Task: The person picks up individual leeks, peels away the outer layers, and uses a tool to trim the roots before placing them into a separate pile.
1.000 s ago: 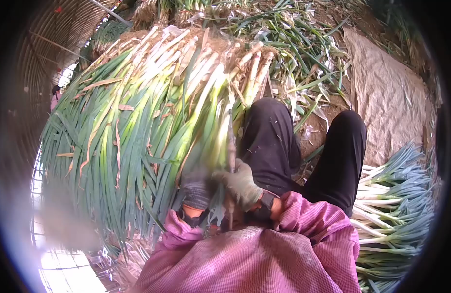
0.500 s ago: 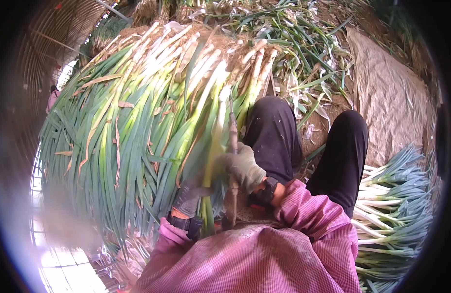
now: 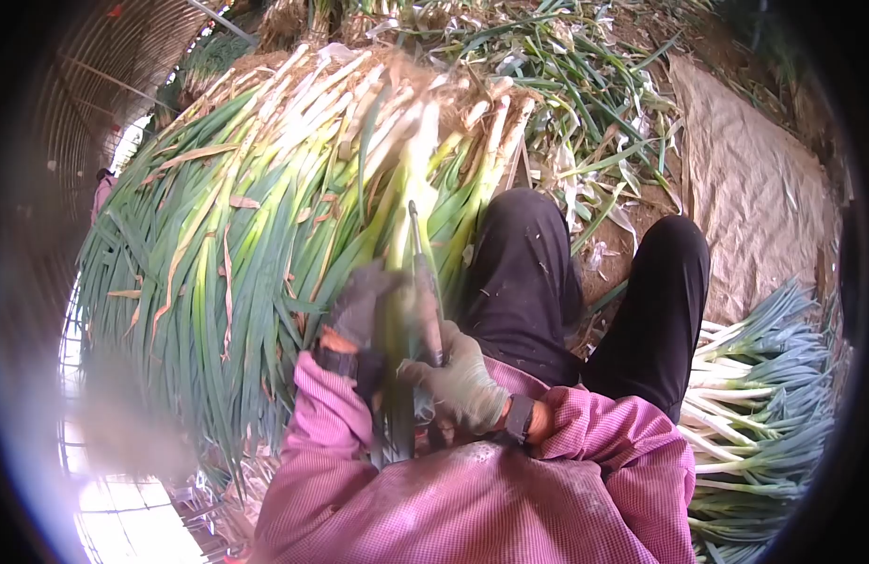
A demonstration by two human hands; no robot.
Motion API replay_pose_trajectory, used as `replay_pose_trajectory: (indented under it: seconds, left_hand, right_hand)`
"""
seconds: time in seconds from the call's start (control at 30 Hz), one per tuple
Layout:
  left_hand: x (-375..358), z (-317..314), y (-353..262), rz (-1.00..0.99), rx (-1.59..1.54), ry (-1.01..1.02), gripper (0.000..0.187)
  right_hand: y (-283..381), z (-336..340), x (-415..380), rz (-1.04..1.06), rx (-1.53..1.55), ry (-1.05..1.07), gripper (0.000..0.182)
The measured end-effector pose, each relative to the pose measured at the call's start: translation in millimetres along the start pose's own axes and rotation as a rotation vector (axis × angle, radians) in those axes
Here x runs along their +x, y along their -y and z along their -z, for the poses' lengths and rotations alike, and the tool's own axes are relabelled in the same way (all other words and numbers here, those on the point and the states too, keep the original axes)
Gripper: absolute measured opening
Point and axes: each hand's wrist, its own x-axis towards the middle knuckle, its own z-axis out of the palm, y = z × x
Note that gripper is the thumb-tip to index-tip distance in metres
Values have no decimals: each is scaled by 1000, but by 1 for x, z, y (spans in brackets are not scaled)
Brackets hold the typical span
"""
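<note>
Green-and-white leek [image 3: 408, 207] was held beside the pile [image 3: 256, 226]

Its leaves were clamped in the left hand [image 3: 364, 301], which was blurred. The right hand [image 3: 464, 378], fingers curled together, gripped a slim tool [image 3: 429, 315], its tip near the stalk

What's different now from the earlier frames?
The left hand and its leek have moved away from the body; the right hand has drawn back towards it, its tool now leaning left. No new hold or release shows. The leek pile stayed put.
</note>
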Motion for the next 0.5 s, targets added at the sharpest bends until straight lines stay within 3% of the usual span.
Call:
replay_pose_trajectory:
  seconds: [0.1, 0.23, 0.27, 0.37, 0.5]
  left_hand:
    - [34, -6, -55, 28, 426, -96, 26]
    - [53, -23, -14, -188, 931, -247, 34]
    - [46, -29, -5, -165, 897, -273, 38]
    - [24, -43, -12, -50, 916, -84, 36]
    - [-10, -53, 16, -83, 1051, -154, 34]
  right_hand:
    - [-4, 3, 4, 52, -1, -53, 38]
    - [-15, 11, 28, 116, 127, -183, 38]
    - [-17, 16, 34, 100, 154, -194, 38]
    - [-23, 25, 43, 99, 163, -190, 38]
    - [-15, 28, 44, 79, 113, -153, 35]
